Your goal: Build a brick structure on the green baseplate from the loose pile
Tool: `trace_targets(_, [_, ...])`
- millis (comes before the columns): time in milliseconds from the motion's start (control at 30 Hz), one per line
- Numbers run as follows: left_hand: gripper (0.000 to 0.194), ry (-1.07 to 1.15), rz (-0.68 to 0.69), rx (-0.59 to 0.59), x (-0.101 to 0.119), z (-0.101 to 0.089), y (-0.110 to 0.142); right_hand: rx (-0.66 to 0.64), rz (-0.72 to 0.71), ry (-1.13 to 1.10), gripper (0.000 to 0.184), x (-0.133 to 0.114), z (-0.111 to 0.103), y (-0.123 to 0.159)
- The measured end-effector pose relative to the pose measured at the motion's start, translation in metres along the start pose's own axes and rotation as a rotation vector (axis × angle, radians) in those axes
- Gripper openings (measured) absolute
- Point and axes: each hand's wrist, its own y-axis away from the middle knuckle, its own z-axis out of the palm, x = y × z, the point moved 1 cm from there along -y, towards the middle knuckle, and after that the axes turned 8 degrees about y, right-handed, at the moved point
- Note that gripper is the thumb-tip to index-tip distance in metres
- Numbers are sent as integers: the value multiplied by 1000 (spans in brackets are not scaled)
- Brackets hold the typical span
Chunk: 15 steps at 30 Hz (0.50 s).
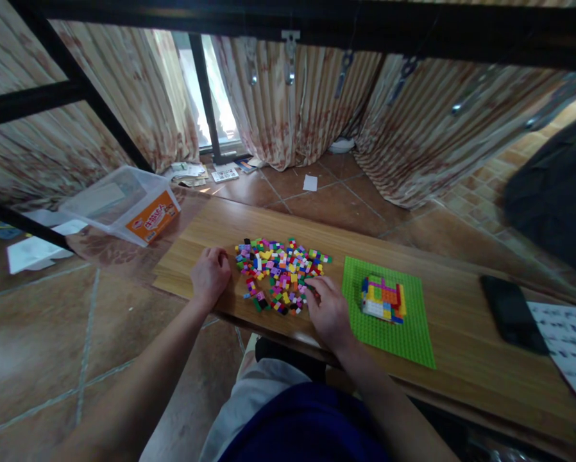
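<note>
A loose pile of small multicoloured building bricks (281,269) lies on the wooden bench top. My left hand (211,276) rests on the wood just left of the pile, its fingers curled in; what they hold, if anything, is hidden. At the pile's right edge, my right hand (330,313) has thumb and fingers drawn together among the bricks. Whatever is between those fingertips is too small to make out. Right of that hand lies a green studded baseplate (415,330), bearing a low multicoloured brick structure (383,298).
A black phone (512,313) and a printed sheet (569,340) lie at the bench's right end. Beyond its left end stands a clear plastic bin (117,202) with an orange label. A dark metal bar (317,25) crosses overhead; curtains (292,109) hang behind.
</note>
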Motion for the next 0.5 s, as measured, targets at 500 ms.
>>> trace_targets(500, [28,16,-20,-8,-2,1,0,-170,-211,213,34,-28,38,-60])
